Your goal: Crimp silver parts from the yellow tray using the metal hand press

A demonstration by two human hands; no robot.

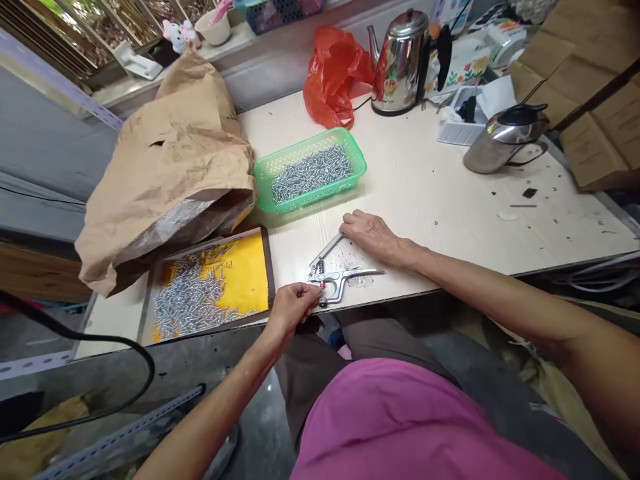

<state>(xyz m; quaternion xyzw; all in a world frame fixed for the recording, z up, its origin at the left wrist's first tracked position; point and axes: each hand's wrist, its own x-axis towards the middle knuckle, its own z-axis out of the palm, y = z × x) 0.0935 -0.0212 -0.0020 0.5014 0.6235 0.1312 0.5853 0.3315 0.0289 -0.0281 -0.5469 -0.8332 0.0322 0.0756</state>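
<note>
A pair of metal snap-fastener pliers (338, 277) lies near the table's front edge, its handles spread apart. The fingers of my right hand (371, 233) are closed on the end of its raised upper handle. At the jaw, beside a small red part, my left hand (294, 305) pinches with thumb and forefinger; what sits between those fingertips is too small to make out. Left of that hand, a shallow yellow-bottomed tray (246, 270) holds many small silvery metal pieces (187, 300). Similar pieces (315, 172) fill a green plastic basket (361, 167) behind the pliers.
A large brown paper bag (175, 147) slumps at the left. Toward the back are a red plastic bag (333, 77), a steel kettle (400, 70) and a white basket (457, 130). A steel jug (493, 143) and cardboard boxes (595, 143) stand on the right.
</note>
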